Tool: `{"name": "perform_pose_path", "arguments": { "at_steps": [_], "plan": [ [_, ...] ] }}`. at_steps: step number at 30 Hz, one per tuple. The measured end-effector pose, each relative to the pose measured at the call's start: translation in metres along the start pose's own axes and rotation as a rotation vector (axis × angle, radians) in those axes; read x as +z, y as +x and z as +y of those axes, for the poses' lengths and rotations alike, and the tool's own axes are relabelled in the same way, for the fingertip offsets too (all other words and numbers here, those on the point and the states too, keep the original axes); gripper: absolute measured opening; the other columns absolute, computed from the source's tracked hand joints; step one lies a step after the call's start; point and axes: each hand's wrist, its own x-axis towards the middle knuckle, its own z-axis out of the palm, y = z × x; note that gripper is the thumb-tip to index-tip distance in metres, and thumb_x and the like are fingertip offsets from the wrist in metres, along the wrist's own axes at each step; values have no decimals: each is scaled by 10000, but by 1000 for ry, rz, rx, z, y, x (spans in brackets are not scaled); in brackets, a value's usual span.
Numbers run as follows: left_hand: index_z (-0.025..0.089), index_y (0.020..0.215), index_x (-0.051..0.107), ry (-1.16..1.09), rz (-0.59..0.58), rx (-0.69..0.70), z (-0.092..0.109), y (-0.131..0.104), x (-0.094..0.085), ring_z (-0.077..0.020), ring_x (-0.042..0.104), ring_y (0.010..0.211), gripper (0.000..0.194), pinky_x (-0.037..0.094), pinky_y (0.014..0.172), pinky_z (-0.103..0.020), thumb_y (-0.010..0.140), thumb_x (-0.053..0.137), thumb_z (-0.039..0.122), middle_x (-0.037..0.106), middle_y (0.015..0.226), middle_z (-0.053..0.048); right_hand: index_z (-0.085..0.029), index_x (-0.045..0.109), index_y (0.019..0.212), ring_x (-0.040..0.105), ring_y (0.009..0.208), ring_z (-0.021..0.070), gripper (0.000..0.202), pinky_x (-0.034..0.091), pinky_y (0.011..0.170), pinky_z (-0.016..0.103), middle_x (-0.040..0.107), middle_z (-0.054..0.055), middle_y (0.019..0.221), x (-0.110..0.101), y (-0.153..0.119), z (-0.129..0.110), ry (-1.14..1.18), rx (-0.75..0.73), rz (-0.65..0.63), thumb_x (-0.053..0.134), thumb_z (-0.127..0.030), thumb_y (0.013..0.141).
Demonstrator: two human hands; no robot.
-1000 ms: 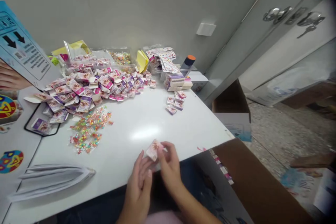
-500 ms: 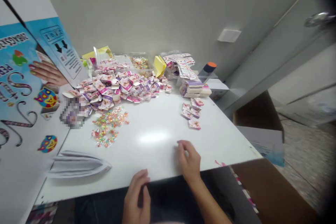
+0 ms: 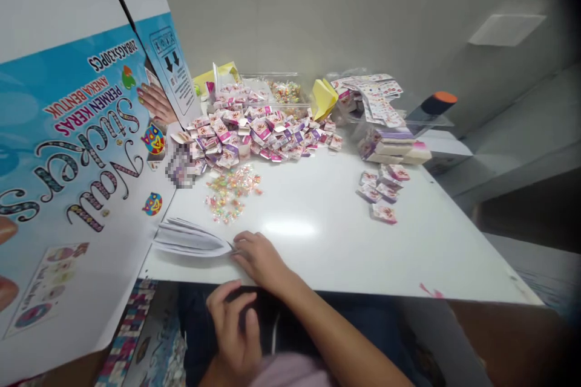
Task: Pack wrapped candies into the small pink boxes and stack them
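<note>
My right hand (image 3: 261,259) has its fingers closed on the right-hand tip of a folded bundle of white paper sheets (image 3: 193,239), which lies near the front left of the white table (image 3: 318,254). My left hand (image 3: 233,329) is over my lap just below the table edge, fingers apart and curled, holding nothing. Beyond the paper lie small clear packets of colourful candy (image 3: 231,193). A heap of small pink and purple printed boxes (image 3: 263,133) fills the back left. Several similar boxes (image 3: 384,187) are grouped at the right.
A large printed carton (image 3: 91,151) stands along the left side. At the back are a clear tray of candy packets (image 3: 285,92), a folded yellow card (image 3: 323,98), sticker sheets (image 3: 374,97), stacked flat boxes (image 3: 385,144) and an orange-capped tube (image 3: 433,110).
My right hand has moved left across the table to the tip of the folded paper and closed on it. My left hand stays low, fingers more spread. The view has turned left.
</note>
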Motion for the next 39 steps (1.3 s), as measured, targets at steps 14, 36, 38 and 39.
{"name": "perform_pose_path", "arguments": {
  "at_steps": [14,36,38,39],
  "plan": [
    [190,1085,664,-288,-451,-89,27,78,37,-243,654,974,209,494,894,-386,892,614,254,714,1025,-94,-232,715,1030,738,908,232,201,615,795,405,778,68,979,-111,-82,-26,275,126,653,590,-127,914],
    [175,1017,658,-782,-859,-611,68,79,63,-164,642,843,197,480,787,-255,900,625,331,704,894,-36,-175,720,887,631,698,171,113,518,607,320,707,68,910,-117,-93,-21,157,325,1322,644,-256,908],
    [157,820,665,-663,-853,-595,68,77,65,-151,621,729,216,456,714,-243,922,574,324,683,735,-20,-155,723,869,610,674,160,183,512,622,309,699,52,818,-120,-95,-10,170,419,1400,703,-338,863],
    [155,766,658,-623,-845,-591,68,76,65,-149,612,696,235,443,682,-240,913,581,322,677,698,-17,-150,724,861,617,695,165,217,515,649,309,699,48,790,-121,-97,-5,182,469,1422,730,-366,836]
  ]
}}
